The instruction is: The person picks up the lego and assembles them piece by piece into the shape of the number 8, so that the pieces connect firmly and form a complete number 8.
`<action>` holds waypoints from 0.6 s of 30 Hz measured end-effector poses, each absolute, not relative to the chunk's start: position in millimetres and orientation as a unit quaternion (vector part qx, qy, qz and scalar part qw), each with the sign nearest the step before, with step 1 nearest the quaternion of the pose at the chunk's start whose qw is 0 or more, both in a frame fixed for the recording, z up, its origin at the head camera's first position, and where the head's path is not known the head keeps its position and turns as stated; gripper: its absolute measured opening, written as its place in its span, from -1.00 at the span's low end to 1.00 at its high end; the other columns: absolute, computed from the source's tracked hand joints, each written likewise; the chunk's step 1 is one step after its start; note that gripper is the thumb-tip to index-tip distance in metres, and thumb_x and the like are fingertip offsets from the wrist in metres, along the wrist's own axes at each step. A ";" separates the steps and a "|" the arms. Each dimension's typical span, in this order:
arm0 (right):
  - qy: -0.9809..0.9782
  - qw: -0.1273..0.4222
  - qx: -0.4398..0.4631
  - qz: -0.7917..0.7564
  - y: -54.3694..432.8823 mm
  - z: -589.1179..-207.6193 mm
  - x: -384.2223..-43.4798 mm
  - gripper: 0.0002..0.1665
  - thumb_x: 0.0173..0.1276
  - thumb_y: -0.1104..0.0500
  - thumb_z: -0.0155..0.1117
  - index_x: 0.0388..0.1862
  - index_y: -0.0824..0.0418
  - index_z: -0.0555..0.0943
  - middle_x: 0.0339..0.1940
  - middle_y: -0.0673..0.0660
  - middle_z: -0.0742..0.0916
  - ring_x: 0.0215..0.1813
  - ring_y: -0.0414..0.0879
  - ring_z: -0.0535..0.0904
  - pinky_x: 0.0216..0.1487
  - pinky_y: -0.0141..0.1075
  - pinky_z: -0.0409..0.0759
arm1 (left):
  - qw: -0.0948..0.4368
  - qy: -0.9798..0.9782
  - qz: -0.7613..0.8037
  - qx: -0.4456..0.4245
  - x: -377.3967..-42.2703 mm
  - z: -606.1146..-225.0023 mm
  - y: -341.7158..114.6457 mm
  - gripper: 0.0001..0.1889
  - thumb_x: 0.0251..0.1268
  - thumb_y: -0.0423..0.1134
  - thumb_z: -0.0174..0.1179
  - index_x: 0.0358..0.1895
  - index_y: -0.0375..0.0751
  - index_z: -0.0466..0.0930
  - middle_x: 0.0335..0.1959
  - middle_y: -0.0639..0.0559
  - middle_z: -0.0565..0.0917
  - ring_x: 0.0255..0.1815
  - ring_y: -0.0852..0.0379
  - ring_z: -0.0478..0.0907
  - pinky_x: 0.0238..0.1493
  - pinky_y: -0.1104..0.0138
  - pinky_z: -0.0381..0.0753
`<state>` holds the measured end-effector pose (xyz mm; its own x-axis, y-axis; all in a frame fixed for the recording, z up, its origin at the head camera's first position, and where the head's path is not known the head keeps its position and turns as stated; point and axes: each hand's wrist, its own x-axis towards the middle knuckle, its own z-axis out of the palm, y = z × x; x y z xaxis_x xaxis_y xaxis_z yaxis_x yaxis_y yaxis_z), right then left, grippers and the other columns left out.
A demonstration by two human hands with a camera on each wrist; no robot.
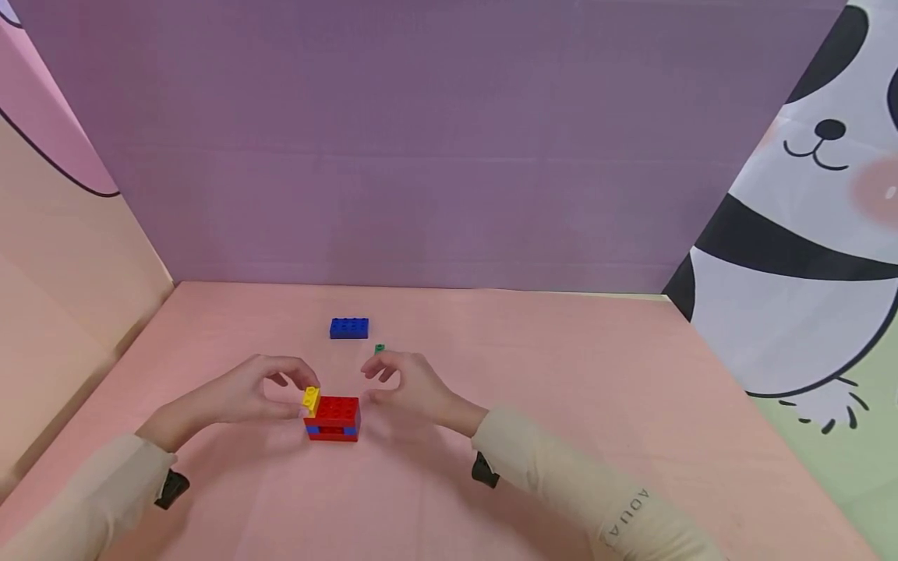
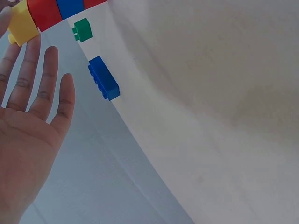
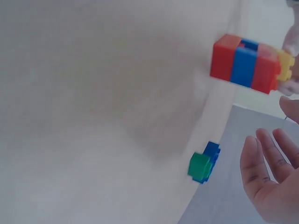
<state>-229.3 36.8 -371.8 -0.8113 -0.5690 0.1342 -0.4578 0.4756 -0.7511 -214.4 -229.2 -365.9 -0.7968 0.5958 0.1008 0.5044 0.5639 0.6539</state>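
My left hand (image 1: 245, 393) pinches a small yellow brick (image 1: 311, 400) between thumb and fingers, at the left end of a stacked block's top. That stack has a red brick (image 1: 340, 407) on top, blue bricks (image 3: 244, 65) in the middle layer and red at the bottom; it stands on the table. In the left wrist view, the yellow brick (image 2: 23, 24) sits against the red one, fingertips right at it. Just right of the stack, my right hand (image 1: 414, 388) hovers with loosely bent fingers and thumb apart, holding nothing. A small green brick (image 1: 380, 348) lies just beyond its fingers.
Farther back on the pink table (image 1: 561, 374) lies a long blue brick (image 1: 349, 329) with studs up. A purple backdrop (image 1: 421, 140) rises behind the table's far edge, and a panda-printed panel (image 1: 807, 234) stands on the right.
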 end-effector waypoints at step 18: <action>0.892 0.000 -0.277 -0.358 39.2 -382.8 -269.6 -0.67 0.14 0.25 0.32 -0.09 0.29 0.56 -0.13 0.17 0.68 -0.11 0.03 0.56 -0.01 -0.20 0.54 | 0.056 0.885 0.339 0.314 -215.2 -368.5 -230.6 -0.70 -0.02 -0.09 0.35 -0.17 0.19 0.53 -0.24 0.31 0.60 -0.13 0.21 0.52 -0.08 0.10 0.50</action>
<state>-269.6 39.2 -382.8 -0.8467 -0.4940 0.1976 -0.4934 0.5898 -0.6393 -215.2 -230.6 -368.5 -0.7968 0.5934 0.1137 0.5172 0.5727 0.6360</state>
